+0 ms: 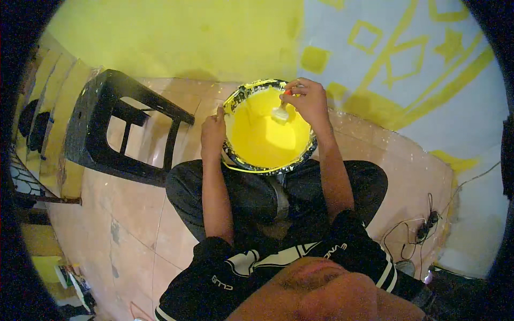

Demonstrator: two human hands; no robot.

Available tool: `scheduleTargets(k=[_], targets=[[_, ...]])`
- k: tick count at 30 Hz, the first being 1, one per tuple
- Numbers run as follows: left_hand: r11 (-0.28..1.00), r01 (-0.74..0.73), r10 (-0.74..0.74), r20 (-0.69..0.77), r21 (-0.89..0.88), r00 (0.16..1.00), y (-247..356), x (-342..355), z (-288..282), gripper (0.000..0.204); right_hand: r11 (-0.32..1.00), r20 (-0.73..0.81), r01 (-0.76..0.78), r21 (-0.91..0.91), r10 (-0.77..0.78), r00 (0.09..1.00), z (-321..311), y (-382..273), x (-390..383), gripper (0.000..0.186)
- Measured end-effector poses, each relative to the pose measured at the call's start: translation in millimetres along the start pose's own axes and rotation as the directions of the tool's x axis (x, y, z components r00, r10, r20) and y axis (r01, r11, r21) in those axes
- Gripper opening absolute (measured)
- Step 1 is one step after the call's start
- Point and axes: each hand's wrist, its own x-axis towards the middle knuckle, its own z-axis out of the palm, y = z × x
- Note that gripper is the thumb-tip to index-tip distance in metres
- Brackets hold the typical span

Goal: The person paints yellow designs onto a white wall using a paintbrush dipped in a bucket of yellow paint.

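Observation:
A round black bucket (232, 105) with a paint-smeared rim stands in front of my crossed legs. Bright yellow paint (257, 136) fills much of what shows inside it. My right hand (306, 101) pinches the red-orange handle of a paintbrush (280, 113) above the paint, near the bucket's far right side. Its bristles point down and look pale; whether they touch the paint I cannot tell. My left hand (213, 131) grips the bucket's left rim, thumb on top and fingers against the outer wall. A yellow band, perhaps the bucket's handle, curves along the near rim.
A black plastic stool (101, 123) lies on its side to the left. Ahead rises a wall (171, 40), yellow at left, with yellow shapes on pale blue at right. Cables and a power strip (426, 226) lie on the tiled floor at right. Steps (59, 123) rise at far left.

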Motion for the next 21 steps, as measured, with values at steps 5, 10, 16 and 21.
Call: scheduleTargets(k=[5,10,16,21], targets=[[0.999,0.044,-0.044,0.025,0.009,0.999,13.8,-1.9,-3.8,0.069,0.997,-0.063,0.045,-0.064,-0.049,0.997,-0.1,17.4,2.7,0.017],[0.999,0.039,-0.039,0.012,0.006,0.999,4.2,0.0,-1.9,0.069,0.912,-0.124,0.087,-0.401,-0.148,0.981,-5.7,11.3,-0.7,0.016],[0.999,-0.031,0.03,-0.038,-0.037,0.999,4.7,-1.9,0.4,0.068,0.998,-0.342,0.056,-0.043,-0.067,0.937,-21.9,-13.2,-5.6,0.012],[0.974,-0.224,0.225,-0.148,0.02,0.963,-14.6,8.3,9.9,0.068,0.898,-0.413,0.159,0.41,0.028,0.91,-44.2,4.0,2.4,0.017]])
